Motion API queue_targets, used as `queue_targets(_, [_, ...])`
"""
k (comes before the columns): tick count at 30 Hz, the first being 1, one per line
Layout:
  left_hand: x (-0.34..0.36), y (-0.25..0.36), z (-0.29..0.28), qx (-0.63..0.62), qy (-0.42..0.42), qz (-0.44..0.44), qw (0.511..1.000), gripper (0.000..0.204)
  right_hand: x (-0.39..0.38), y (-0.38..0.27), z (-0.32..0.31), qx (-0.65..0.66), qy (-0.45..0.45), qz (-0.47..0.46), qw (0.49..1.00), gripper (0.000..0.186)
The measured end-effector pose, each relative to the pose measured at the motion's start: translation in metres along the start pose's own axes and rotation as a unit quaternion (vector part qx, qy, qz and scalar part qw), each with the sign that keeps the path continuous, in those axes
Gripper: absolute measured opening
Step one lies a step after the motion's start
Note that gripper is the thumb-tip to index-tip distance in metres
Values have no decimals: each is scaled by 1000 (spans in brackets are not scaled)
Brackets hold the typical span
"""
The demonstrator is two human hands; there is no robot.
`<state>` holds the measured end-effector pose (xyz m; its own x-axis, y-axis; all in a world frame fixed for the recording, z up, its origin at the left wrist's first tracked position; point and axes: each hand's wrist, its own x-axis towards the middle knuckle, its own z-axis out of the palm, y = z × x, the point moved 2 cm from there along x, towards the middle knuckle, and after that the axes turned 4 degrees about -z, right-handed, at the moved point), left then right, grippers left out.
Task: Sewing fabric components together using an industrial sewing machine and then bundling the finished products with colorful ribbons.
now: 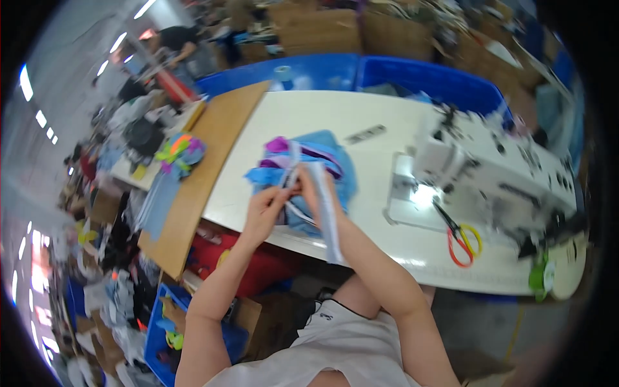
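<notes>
A pile of blue and purple fabric [338, 161] lies on the white sewing table [367, 251]. Over it, my left hand [269, 203] pinches a narrow pale fabric strip. My right hand [312, 190] is also closed on the pale strip [327, 226], which hangs down past my right wrist to the table's front edge. My fingertips are close together and partly hidden by the cloth. To the right stands a white sewing machine [490, 168], with red and yellow handled scissors [464, 242] in front of it and a dark flat slotted piece [365, 134] behind the fabric.
A wooden board [219, 148] runs along the left side, with a bright bundle of scraps [180, 155] beside it. Blue bins [432, 77] line the back, and a green object [541, 277] sits at the right corner. Other people [174, 45] are at back left among piles of goods.
</notes>
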<state>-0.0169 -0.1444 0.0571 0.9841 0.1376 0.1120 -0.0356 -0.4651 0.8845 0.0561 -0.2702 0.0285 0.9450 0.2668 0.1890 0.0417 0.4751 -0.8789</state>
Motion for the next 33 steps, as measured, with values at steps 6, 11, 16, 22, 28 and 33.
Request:
queue_targets(6, [20,-15,-21,-346,-84,-110,928,24,-7,-18,2,74,-15,153,985,41])
queue_targets(11, [34,4,-18,-394,-7,-106,913,19,-12,-12,-6,-7,-46,156,987,36])
queue_targets(16, [62,35,-16,-64,4,60,996,15,-20,-50,14,-140,-158,95,973,23])
queue_targets(22, [78,51,-14,-424,-171,-38,889,43,-8,-36,-4,-43,-94,154,983,28])
queue_targets(28, [52,28,-16,-410,-15,68,910,42,8,-29,-29,143,-30,262,954,44])
queue_targets(33, [13,24,23,-46,-13,-5,999,23,12,-30,-40,252,-10,293,922,49])
